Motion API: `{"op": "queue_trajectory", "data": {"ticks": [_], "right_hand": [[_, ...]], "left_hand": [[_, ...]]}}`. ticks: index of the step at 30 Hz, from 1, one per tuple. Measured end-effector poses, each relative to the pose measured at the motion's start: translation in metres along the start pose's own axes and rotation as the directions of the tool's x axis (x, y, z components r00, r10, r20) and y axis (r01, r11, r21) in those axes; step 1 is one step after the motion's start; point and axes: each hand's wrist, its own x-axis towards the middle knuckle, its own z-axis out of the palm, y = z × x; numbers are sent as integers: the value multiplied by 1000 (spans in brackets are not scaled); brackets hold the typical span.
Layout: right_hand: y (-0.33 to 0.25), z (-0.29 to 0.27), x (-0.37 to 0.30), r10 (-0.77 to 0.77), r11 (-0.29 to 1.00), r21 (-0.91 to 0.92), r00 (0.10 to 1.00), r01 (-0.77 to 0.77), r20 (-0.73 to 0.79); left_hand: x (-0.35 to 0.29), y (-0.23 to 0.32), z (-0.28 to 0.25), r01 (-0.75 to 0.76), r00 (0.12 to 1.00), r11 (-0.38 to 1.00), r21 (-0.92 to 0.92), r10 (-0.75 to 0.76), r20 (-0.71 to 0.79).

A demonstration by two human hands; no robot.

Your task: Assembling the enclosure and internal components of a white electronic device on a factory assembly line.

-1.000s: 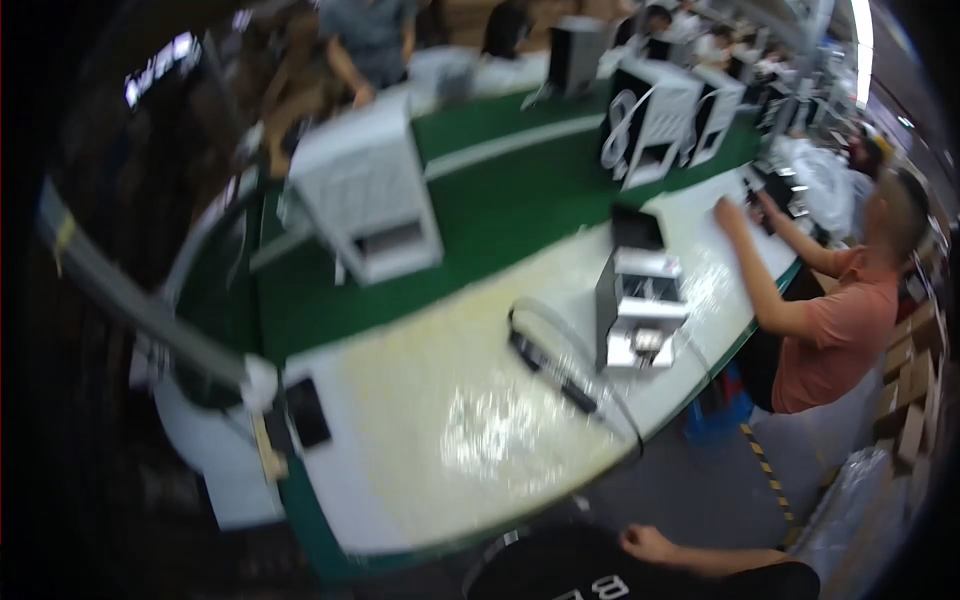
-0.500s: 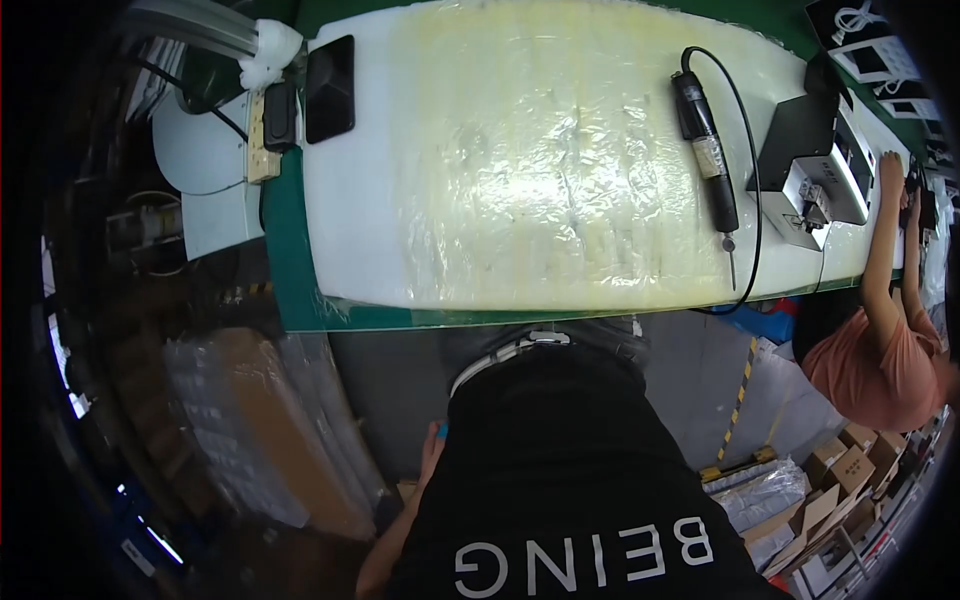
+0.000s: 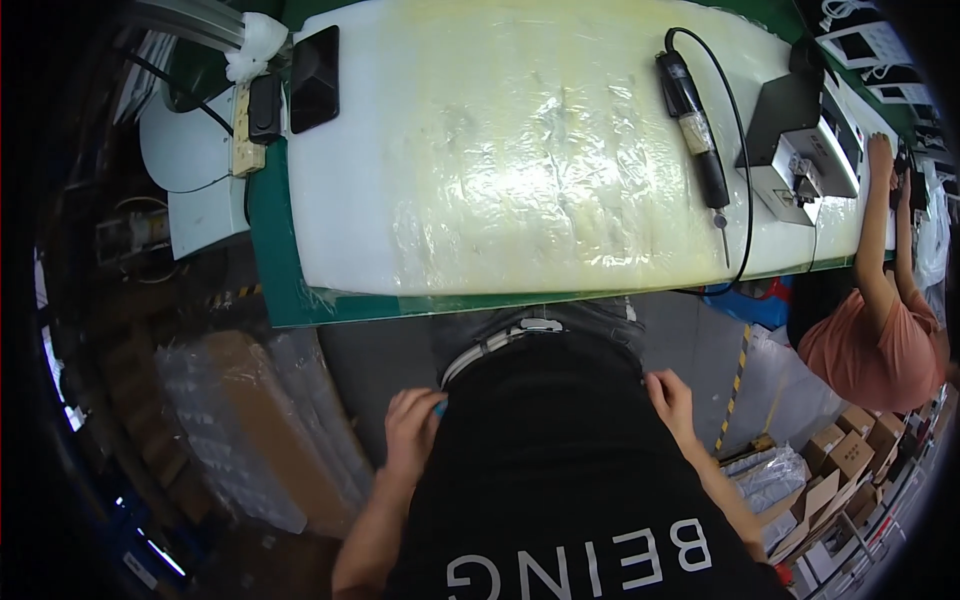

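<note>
My left hand [image 3: 408,428] hangs beside the left side of my black shirt [image 3: 540,450], fingers curled in. A small bright blue bit [image 3: 440,408] shows at its fingertips; what it belongs to is unclear. On the other side, my right hand [image 3: 674,402] is against the shirt's right edge near the waist, its fingers bent and partly hidden. Whatever lies in either hand cannot be made out. Both hands are below the near edge of a workbench, apart from the plastic-wrapped pad [image 3: 350,220] on it.
On the pad lie a black phone [image 3: 315,80] and a corded electric screwdriver [image 3: 695,130], beside a grey metal box device [image 3: 805,145]. A power strip [image 3: 248,130] is at the left. At right a co-worker in a pink shirt [image 3: 870,350] reaches over the bench. Cartons [image 3: 850,450] stand low right.
My left hand has risen into fuller view beside my shirt. My right hand, unseen before, has appeared at the shirt's right side. The bench has shifted slightly up and left in view.
</note>
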Motion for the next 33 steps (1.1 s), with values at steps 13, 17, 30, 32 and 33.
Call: {"op": "queue_trajectory", "data": {"ticks": [13,17,30,32,33], "right_hand": [[-87,8,42,-311,413,-509,642,755,701],[-81,22,41,-472,208,-546,572,812,670],[-73,18,47,-494,171,-522,531,836,689],[-75,17,54,-519,329,-401,519,855,680],[-77,17,57,-516,334,-402,522,852,679]], "left_hand": [[67,17,4,-332,842,943,11,291,454],[66,25,-3,-502,758,860,88,389,524],[71,17,35,-592,806,712,378,507,306],[72,20,29,-571,819,775,269,514,256],[71,21,28,-572,817,776,266,514,260]]}}
